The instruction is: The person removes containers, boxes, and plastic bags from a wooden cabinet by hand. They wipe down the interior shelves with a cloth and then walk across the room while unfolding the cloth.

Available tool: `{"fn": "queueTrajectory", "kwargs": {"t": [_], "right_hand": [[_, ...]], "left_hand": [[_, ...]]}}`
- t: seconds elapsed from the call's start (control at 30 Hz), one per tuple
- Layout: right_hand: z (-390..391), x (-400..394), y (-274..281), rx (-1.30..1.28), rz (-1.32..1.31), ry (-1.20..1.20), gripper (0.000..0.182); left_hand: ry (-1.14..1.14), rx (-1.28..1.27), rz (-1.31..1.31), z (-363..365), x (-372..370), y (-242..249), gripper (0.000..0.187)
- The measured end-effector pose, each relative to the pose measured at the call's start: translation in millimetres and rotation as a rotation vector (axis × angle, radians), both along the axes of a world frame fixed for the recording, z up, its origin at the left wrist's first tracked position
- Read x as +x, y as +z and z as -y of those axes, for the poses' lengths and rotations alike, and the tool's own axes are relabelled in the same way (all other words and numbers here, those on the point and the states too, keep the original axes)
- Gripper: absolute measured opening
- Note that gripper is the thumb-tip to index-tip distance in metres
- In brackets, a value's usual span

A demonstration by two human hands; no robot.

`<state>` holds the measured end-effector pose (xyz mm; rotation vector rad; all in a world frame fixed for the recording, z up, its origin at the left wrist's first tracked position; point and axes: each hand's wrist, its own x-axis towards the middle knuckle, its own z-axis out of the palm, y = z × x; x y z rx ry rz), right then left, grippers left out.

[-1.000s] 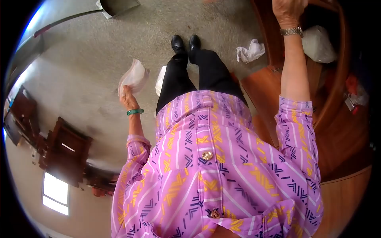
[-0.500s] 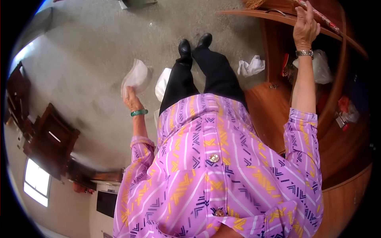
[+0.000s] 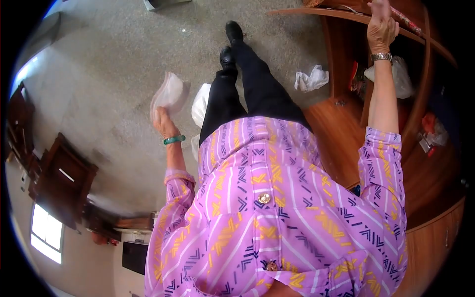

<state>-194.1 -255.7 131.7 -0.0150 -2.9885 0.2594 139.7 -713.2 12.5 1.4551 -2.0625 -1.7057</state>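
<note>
My left hand [image 3: 164, 123], with a green bangle [image 3: 174, 140] at the wrist, is closed on a translucent, whitish plastic bag [image 3: 170, 90] held out over the floor. Below it and to the right, a white bag [image 3: 200, 105] lies beside my leg. My right hand [image 3: 382, 32] reaches up over the edge of the wooden cabinet [image 3: 341, 59], fingers stretched out, a watch [image 3: 381, 57] on that wrist. Close to those fingertips runs a red patterned strip [image 3: 406, 21] along the shelf.
Inside the cabinet are a clear plastic bag [image 3: 401, 81] and a red-and-white packet [image 3: 431, 136]. A crumpled white bag [image 3: 311, 79] lies on the concrete floor [image 3: 123, 54] next to it. Dark wooden furniture [image 3: 64, 175] stands at the left.
One of my feet has stepped forward, so the shoes are now one ahead of the other. The view has shifted slightly; both hands stay in nearly the same place.
</note>
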Motion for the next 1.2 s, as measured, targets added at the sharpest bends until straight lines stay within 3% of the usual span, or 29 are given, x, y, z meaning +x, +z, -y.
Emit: {"fn": "queueTrajectory", "kwargs": {"t": [0.07, 0.1, 0.17, 0.23, 0.4, 0.6, 0.7, 0.73, 0.77, 0.83, 0.87, 1.03, 1.1, 1.2], "right_hand": [[-1.5, 2.4, -2.4, -0.038, -0.024, 0.020, 0.050], [-0.4, 3.4, -4.0, -0.077, -0.054, 0.031, 0.049], [-23.2, -4.8, -24.0, 0.093, -0.188, 0.115, 0.051], [-17.2, -1.5, -18.0, 0.024, -0.051, 0.050, 0.052], [-13.9, -5.2, -27.8, 0.165, -0.212, 0.105, 0.053], [9.0, -2.1, -12.2, 0.075, -0.033, 0.008, 0.047], [-1.1, -2.9, -20.1, 0.113, -0.059, 0.139, 0.044], [-13.4, -2.0, -29.8, 0.239, -0.051, 0.137, 0.037], [-25.8, -5.9, -33.3, 0.157, -0.011, 0.164, 0.051], [-22.4, 1.6, -28.1, 0.254, -0.036, 0.139, 0.049], [-28.6, 2.8, -35.7, 0.150, -0.093, 0.105, 0.041], [-32.9, -5.7, -45.6, 0.188, -0.056, 0.088, 0.045], [-33.5, -6.7, -39.6, 0.157, 0.015, 0.068, 0.042], [-27.4, 2.4, -34.7, 0.122, -0.066, 0.084, 0.040]], "left_hand": [[0.105, 0.146, -0.001, 0.1, 11.8, 4.9, 0.041], [0.106, 0.143, -0.001, 1.8, 16.1, 12.3, 0.041], [0.198, 0.161, 0.017, -1.6, 13.2, 17.1, 0.041], [0.203, 0.154, 0.013, 1.9, 22.4, 10.7, 0.041], [0.226, 0.140, 0.022, 5.5, 11.6, 10.9, 0.038], [0.349, 0.229, -0.088, -3.0, -25.1, 14.6, 0.032], [0.375, 0.417, -0.162, -5.2, -40.5, 15.4, 0.034], [0.376, 0.498, -0.163, -6.6, -46.2, 18.3, 0.033], [0.378, 0.575, -0.165, -6.3, -51.8, 21.7, 0.033], [0.389, 0.638, -0.202, -8.4, -57.8, 26.8, 0.034], [0.396, 0.705, -0.223, -8.8, -58.8, 30.6, 0.035], [0.382, 0.717, -0.273, -20.9, -82.5, 32.8, 0.036], [0.258, 0.427, -0.224, -15.9, -80.4, 17.6, 0.030], [0.149, 0.279, -0.232, -20.9, -96.1, 26.2, 0.024]]}}
